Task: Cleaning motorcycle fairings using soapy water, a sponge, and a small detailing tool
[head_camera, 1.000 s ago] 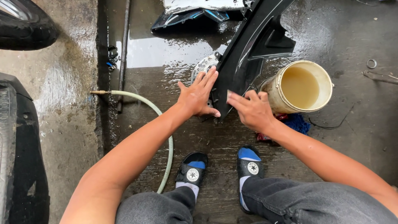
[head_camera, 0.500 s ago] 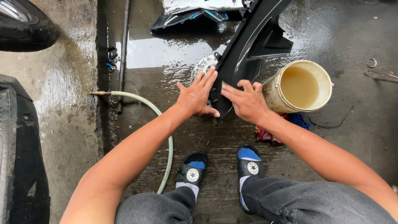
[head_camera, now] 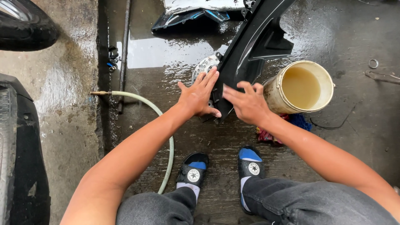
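Two hands: both of ours rest on one black plastic panel [head_camera: 254, 46], seen from above as we crouch on wet concrete.
Left hand [head_camera: 199, 96]: lies flat and released, fingers spread, palm on the panel's left edge near its lower tip; it clasps nothing.
Right hand [head_camera: 246, 104]: lies flat too, fingers pointing left across the panel's lower end, pressing rather than gripping.
Panel: long, dark, glossy body part, probably from a motorbike; it runs from the top of the view down to a narrow tip just below our hands, tilted from upper right to lower left.
Metal disc [head_camera: 203, 66]: round, drilled with holes, partly hidden under the panel, just above our left fingertips.
Bucket [head_camera: 303, 86]: pale plastic, holding murky yellowish water, just right of our right hand and touching the panel's right side.
Rags [head_camera: 287, 125]: red and blue cloth, bunched under our right wrist beside the bucket's base.
Hose [head_camera: 158, 125]: pale green with a brass nozzle, curving from the left towards our left foot.
Sandals [head_camera: 221, 166]: black slides with blue straps, worn over white socks, just below the hands.
Tyre [head_camera: 25, 29]: black, upper left corner, well apart from the work.
Second panel [head_camera: 196, 12]: dark, wet, lying at the top beyond a puddle.
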